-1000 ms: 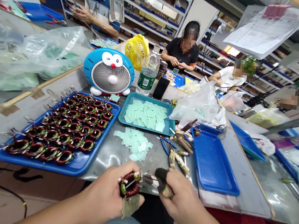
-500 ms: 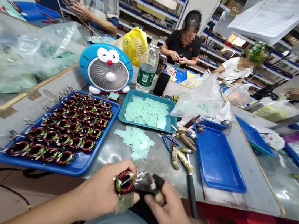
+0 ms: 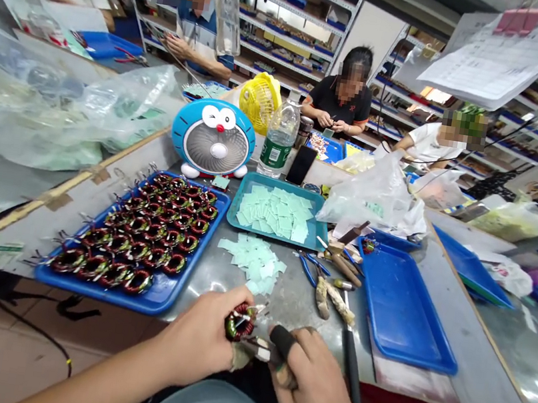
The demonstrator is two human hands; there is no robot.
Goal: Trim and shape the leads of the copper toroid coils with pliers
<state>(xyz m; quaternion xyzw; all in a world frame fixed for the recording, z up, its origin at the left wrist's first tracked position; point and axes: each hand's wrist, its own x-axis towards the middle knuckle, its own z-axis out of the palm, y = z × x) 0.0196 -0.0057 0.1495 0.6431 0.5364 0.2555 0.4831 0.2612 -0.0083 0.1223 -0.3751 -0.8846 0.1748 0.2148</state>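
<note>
My left hand (image 3: 205,332) is closed round a toroidal coil (image 3: 236,323), a ring wound with dark red wire, its bare leads pointing right. Tape wraps a finger of this hand. In my right hand (image 3: 308,373), which has a black sleeve on one finger, is a pair of pliers (image 3: 263,349). Their metal head lies against the coil's lead side; whether the jaws grip a lead is too blurred to tell. Left of my hands, a blue tray (image 3: 145,301) holds rows of similar coils (image 3: 138,281). Pale green square sheets (image 3: 260,262) lie loose just beyond.
A teal tray (image 3: 232,217) of green sheets stands behind, near a cartoon fan (image 3: 213,139) and a water bottle (image 3: 278,142). Hand tools (image 3: 328,294) lie right of centre beside another blue tray (image 3: 409,310). Co-workers sit across the bench.
The pliers' head has come left and down to the coil's leads, and my right hand has turned slightly. My left hand still holds the coil. The whole view has shifted.
</note>
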